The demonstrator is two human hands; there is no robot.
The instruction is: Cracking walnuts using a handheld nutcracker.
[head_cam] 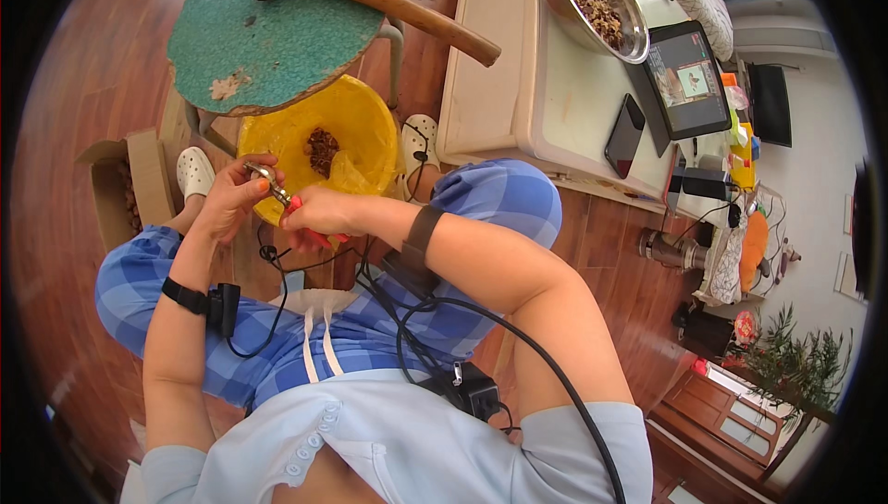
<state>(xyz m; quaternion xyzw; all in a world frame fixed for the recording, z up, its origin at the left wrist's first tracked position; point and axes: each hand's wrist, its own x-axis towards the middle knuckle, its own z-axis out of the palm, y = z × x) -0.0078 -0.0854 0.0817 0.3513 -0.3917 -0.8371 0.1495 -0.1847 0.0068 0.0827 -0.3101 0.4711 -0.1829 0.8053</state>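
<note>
My right hand [319,213] grips the red handles of a metal nutcracker [279,192], its silver jaws pointing up and left. At the jaw end, the fingers and thumb of my left hand [236,193] close around the metal. Whether a nut sits between the jaws is hidden by those fingers. Just beyond both hands stands a yellow bucket with a plastic liner [374,115]. Brown shell pieces [322,152] lie at its bottom.
A hammer [388,4] lies on a green-topped stool [270,46]. A cardboard box [114,206] holds nuts at left. On the table [569,105] are a steel bowl of shelled pieces [635,46], a tablet [687,81] and a phone [626,136]. Black cables [534,344] cross my lap.
</note>
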